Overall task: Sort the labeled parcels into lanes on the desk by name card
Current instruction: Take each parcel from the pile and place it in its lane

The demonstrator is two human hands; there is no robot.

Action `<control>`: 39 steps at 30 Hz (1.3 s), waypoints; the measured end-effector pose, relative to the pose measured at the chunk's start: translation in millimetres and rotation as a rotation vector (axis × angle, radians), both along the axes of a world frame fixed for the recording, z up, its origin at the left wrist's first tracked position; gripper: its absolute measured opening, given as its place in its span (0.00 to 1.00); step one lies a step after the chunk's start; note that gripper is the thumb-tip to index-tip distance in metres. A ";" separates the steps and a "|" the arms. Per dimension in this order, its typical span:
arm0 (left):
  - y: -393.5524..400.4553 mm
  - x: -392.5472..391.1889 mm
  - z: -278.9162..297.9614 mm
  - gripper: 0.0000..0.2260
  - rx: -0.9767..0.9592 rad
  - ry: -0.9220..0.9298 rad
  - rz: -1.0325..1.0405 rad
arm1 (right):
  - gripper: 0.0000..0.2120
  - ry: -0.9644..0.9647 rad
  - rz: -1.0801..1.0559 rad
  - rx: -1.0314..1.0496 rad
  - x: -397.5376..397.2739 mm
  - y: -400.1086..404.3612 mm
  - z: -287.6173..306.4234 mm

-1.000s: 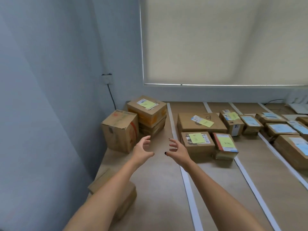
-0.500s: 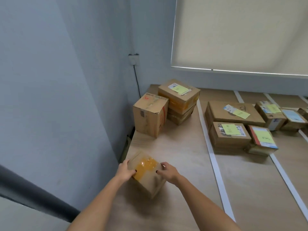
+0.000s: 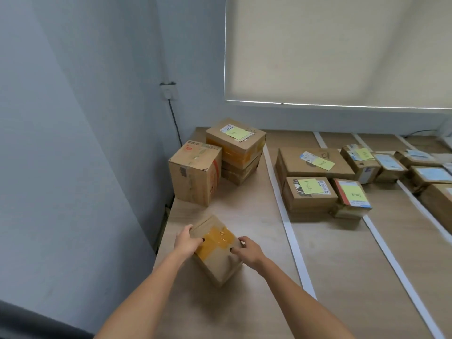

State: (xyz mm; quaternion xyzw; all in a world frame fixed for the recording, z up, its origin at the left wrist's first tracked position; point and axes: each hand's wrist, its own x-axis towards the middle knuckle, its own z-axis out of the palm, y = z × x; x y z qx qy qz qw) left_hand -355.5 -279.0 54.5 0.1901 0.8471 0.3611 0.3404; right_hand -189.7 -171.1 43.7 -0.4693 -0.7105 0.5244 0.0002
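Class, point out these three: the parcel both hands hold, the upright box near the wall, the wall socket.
held parcel (image 3: 221, 261), head view, bare cardboard side
upright box (image 3: 189, 178), head view, front face
wall socket (image 3: 168, 91), head view, faceplate

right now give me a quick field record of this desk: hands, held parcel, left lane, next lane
left hand: grips the left side of the held parcel
right hand: grips its right side
held parcel: small carton with orange tape, no name note visible, near desk's left edge
left lane: tall carton beside a two-box stack, yellow note on top
next lane: four cartons with yellow notes
dividers: white tape strips
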 end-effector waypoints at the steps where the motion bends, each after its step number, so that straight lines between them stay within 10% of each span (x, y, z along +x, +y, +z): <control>1: 10.8 5.2 5.9 0.28 0.012 0.016 -0.006 | 0.22 0.019 -0.028 -0.006 7.0 5.6 3.1; 17: 183.4 178.0 51.8 0.25 0.102 0.231 -0.216 | 0.21 0.174 -0.204 -0.064 192.9 129.1 24.9; 39: 226.2 279.4 34.2 0.18 -0.051 -0.028 -0.115 | 0.10 0.214 -0.401 -0.456 328.7 224.0 13.7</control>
